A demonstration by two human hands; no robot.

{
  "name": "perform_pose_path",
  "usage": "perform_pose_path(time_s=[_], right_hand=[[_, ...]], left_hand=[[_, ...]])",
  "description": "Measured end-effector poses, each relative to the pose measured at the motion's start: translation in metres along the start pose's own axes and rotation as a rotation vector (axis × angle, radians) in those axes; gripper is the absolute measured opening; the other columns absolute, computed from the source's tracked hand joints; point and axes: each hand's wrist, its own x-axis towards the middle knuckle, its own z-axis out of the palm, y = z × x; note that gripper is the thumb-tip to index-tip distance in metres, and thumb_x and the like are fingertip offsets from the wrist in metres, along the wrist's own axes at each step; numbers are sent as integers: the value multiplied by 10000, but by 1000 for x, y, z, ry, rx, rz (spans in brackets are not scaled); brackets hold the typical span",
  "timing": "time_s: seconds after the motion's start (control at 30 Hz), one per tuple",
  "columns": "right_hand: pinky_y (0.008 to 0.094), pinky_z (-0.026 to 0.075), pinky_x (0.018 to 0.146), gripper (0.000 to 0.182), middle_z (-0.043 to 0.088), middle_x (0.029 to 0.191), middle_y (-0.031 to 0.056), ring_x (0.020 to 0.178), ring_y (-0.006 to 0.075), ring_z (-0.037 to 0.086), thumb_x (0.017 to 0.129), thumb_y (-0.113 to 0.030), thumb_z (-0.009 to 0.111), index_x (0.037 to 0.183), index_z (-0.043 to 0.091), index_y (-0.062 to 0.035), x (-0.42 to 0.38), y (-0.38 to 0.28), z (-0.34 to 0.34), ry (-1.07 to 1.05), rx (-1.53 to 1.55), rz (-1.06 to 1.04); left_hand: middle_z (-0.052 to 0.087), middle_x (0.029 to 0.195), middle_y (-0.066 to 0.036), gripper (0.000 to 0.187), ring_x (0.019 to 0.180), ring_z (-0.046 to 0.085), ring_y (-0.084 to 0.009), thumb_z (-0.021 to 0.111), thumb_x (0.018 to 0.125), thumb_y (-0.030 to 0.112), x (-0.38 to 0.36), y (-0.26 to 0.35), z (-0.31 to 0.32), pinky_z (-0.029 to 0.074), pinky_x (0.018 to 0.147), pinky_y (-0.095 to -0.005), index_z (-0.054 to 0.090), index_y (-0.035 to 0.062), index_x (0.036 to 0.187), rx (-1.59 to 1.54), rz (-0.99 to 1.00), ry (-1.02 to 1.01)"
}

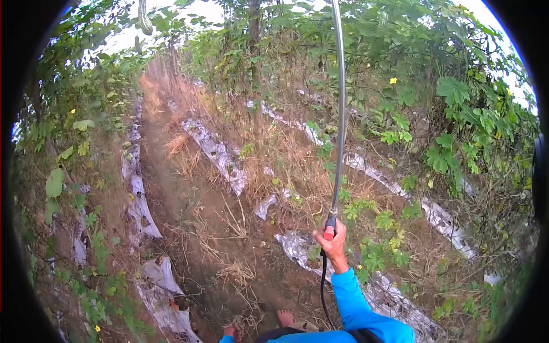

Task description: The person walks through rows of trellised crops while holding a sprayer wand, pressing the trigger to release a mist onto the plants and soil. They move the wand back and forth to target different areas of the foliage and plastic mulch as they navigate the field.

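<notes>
My right hand (pixel 336 243), in a blue sleeve, is wrapped round the black handle of a long metal wand (pixel 341 103). The wand rises upright from the hand, bends slightly and leaves the top of the view. A red part (pixel 329 232) shows at the handle's lower end, beside my thumb. From the handle a thin black hose (pixel 323 291) hangs down towards my body. Only a small piece of my left hand (pixel 230 331) shows at the bottom edge, above a bit of blue sleeve; its fingers cannot be made out.
Torn silvery plastic strips (pixel 214 151) line the rows beside a bare dirt path (pixel 166 171). Leafy vines (pixel 452 126) climb on both sides, with a post (pixel 255 74) between them. A long green gourd (pixel 144 20) hangs at upper left. A bare foot (pixel 285 317) shows below.
</notes>
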Motion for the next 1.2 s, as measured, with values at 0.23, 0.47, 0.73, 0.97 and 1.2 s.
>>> perform_pose_path(time_s=[0.23,0.47,0.73,0.97,1.2], right_hand=[[261,394,474,221,496,606,-2,486,105,475,659,-40,670,730,462,-66,-87,-62,-76,88,212,145],[236,346,365,185,396,599,-17,425,76,399,792,-121,604,865,438,-81,-28,-191,-151,11,399,140],[301,325,381,297,366,583,19,435,127,340,684,-202,634,794,388,-77,-109,-163,-153,-1226,1502,253],[283,278,389,313,338,539,-4,418,114,299,622,-183,654,745,383,-86,-190,-139,-221,-1409,1618,366],[282,278,442,313,356,605,18,488,124,328,625,-140,661,784,396,-88,-263,-146,-297,-1388,1638,649]], left_hand=[[662,770,-138,279,618,628,-296,501,851,299,-27,-119,-18,491,532,-457,629,54,889,92,-67,8],[661,773,-115,263,613,622,-274,504,849,302,-92,-237,-4,481,524,-438,633,78,900,15,-163,-101],[660,783,-83,245,604,610,-239,507,848,306,-129,-364,-21,471,517,-412,637,112,922,-224,-188,-149],[603,745,-36,222,537,520,-165,512,844,280,-229,-411,95,415,492,-337,625,110,930,-168,19,227],[596,730,-43,263,516,501,-169,478,882,315,-270,-564,105,359,427,-308,626,104,932,-146,-45,264]])
